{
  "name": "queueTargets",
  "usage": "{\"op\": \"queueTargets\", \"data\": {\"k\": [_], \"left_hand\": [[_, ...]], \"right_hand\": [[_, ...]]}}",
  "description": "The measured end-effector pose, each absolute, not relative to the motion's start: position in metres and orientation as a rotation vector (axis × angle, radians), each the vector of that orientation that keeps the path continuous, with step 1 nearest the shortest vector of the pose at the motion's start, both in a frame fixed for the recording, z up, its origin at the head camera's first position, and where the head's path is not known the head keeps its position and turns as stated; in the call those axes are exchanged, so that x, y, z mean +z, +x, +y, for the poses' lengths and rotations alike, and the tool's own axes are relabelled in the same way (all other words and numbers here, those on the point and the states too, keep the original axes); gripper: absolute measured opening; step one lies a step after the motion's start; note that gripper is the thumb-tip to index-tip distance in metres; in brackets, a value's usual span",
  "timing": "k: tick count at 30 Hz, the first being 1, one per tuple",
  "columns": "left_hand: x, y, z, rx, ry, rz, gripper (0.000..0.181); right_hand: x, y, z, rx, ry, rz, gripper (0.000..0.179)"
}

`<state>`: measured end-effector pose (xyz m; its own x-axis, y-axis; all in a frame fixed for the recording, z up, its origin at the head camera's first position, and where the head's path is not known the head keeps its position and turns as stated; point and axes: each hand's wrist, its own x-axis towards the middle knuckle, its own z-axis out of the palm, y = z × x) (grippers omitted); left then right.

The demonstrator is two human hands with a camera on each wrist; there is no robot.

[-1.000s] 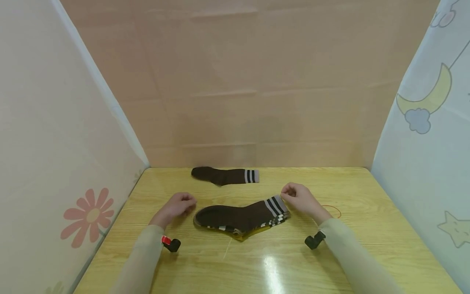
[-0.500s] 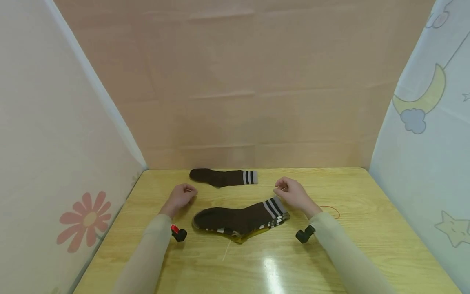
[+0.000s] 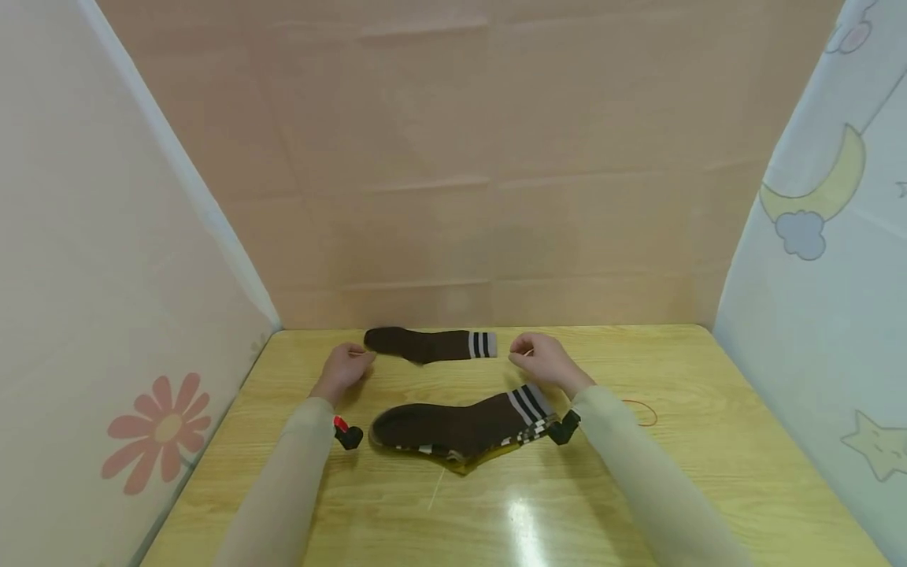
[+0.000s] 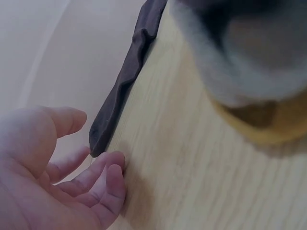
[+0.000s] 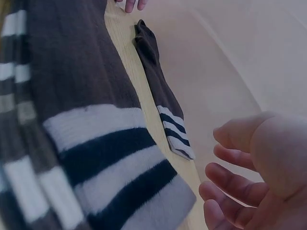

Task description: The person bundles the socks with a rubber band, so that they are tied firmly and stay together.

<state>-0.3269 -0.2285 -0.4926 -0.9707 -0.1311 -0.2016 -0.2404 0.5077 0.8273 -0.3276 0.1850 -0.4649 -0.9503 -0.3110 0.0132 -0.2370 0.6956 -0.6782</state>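
A single dark brown sock (image 3: 425, 345) with a grey cuff and black stripes lies flat near the table's back edge. My left hand (image 3: 344, 368) is just beside its toe end, fingers loosely bent and holding nothing. Near the striped cuff, a little apart from it, is my right hand (image 3: 542, 358), also with nothing in its relaxed fingers (image 5: 235, 184). Closer to me lies a stack of socks (image 3: 453, 427), a brown striped one on top and patterned and mustard ones showing below. The right wrist's black camera partly covers the stack's cuff end.
A thin orange-red loop (image 3: 643, 411) lies on the wooden table (image 3: 708, 472), right of the right forearm. A beige backdrop (image 3: 453, 197) rises behind the table. Printed white panels stand at the left and right sides.
Both hands have moved away from the ends of the sock stack, further back over the table, to the ends of the single sock. The socks have stayed in place.
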Motion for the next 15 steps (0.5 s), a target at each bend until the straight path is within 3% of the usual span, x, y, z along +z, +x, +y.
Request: {"op": "queueTargets", "data": {"k": [15], "left_hand": [[-0.49,-0.342,-0.223,1.701,-0.452,2.481,0.059]], "right_hand": [[-0.478,-0.357,0.167,-1.14,-0.362,2.738,0.042]]}}
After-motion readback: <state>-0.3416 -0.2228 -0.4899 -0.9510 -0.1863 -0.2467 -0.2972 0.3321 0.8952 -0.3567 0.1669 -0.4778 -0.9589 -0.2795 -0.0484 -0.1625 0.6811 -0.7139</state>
